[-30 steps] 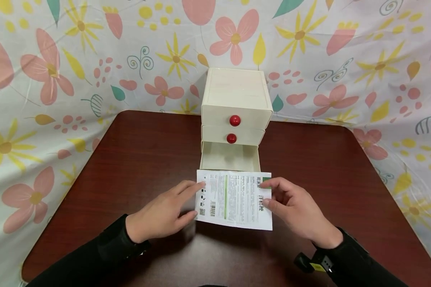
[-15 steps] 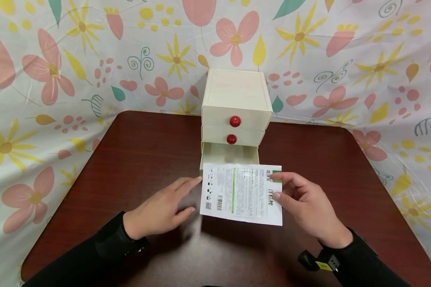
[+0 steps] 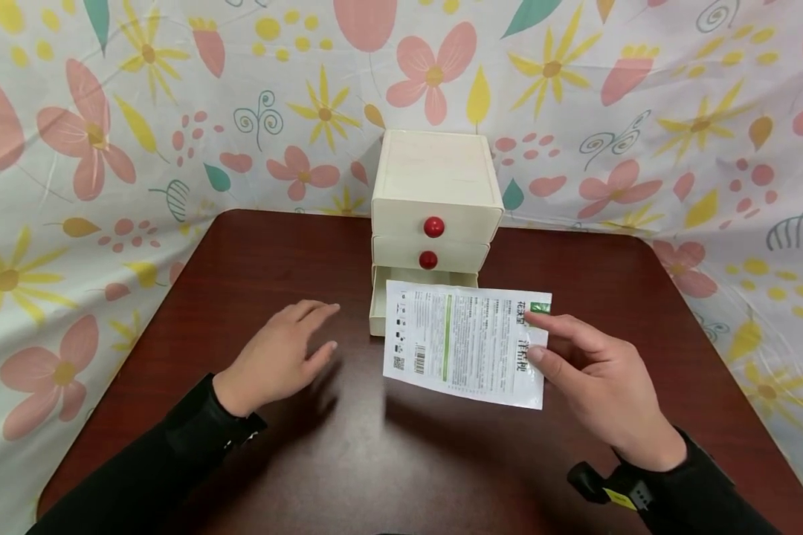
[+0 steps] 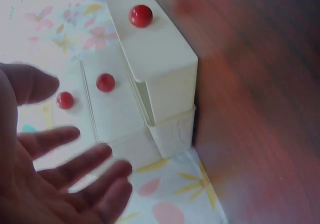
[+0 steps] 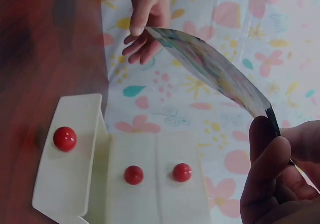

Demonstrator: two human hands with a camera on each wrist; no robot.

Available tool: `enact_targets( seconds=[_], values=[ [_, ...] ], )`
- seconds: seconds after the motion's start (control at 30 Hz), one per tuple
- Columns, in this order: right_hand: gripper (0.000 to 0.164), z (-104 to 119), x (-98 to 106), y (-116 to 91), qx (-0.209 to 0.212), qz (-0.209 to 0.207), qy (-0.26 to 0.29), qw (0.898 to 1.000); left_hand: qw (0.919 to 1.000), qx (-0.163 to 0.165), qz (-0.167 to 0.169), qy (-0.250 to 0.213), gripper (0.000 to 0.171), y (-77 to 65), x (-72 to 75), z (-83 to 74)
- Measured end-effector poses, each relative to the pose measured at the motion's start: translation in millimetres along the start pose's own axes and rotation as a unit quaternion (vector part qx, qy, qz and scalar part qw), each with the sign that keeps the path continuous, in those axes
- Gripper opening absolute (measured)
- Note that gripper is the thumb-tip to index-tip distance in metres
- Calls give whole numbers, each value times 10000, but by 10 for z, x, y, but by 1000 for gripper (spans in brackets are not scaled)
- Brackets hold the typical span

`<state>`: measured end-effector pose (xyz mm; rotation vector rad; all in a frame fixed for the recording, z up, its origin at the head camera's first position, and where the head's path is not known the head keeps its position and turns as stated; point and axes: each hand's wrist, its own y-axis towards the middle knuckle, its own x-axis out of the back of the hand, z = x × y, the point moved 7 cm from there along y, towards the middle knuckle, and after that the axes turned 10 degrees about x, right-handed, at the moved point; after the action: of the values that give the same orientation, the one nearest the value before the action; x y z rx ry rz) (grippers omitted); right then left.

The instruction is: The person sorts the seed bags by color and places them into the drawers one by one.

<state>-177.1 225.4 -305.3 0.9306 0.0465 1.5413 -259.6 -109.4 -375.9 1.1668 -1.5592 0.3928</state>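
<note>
My right hand point(image 3: 602, 386) pinches a flat white printed packet point(image 3: 468, 345) by its right edge, between thumb and fingers. Small text, a green stripe and a barcode cover the packet's upper face. In the right wrist view the packet point(image 5: 215, 69) bows, and its other side is multicoloured. It is held above the table, partly hiding the pulled-out bottom drawer point(image 3: 378, 316) of a cream drawer unit point(image 3: 438, 171). To the left, my left hand point(image 3: 277, 360) hovers over the table with fingers spread, touching nothing. The left wrist view shows that drawer's front point(image 4: 160, 49) with its red knob.
The upper two drawers, with red knobs point(image 3: 433, 227), are closed. The unit stands at the back of the dark red-brown table point(image 3: 274, 260), against a flower-patterned cloth point(image 3: 241, 148). Bare tabletop lies on both sides of the unit.
The packet has been lifted off the open drawer's front and shifted right with my right hand. My left hand has come off the packet's left edge and moved left.
</note>
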Motion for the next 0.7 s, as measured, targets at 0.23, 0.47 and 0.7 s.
enact_targets(
  seconds=[0.23, 0.47, 0.7],
  values=[
    [54, 175, 86, 54, 869, -46, -539, 9947, 9971, 591, -75, 471, 53, 107, 10, 208],
    [22, 345, 162, 48, 1674, -363, -896, 9811, 9923, 1082, 197, 577, 56, 178, -45, 414],
    [42, 612, 145, 74, 2710, -715, -1525, 9477, 9886, 1372, 321, 523, 56, 198, -63, 545]
  ],
)
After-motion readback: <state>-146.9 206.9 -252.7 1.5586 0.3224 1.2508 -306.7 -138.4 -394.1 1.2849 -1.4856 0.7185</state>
